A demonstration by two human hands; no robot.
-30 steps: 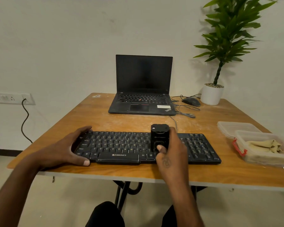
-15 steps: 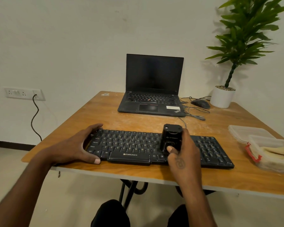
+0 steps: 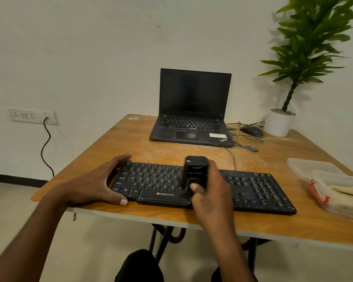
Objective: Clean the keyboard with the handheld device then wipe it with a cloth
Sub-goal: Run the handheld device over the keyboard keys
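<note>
While right hand [image 3: 209, 197] fingers grasp the handheld device [image 3: 195, 171] upright on the keyboard [image 3: 253, 188], left hand [image 3: 98, 185] fingers clasp its end.

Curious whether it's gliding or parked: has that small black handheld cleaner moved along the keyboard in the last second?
Yes. The small black handheld cleaner has slid left along the black keyboard, closer to its Zebronics logo.

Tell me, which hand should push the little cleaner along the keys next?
The right hand: it already grips the handheld device upright on the keyboard. The left hand is busy steadying the keyboard's left end.
</note>
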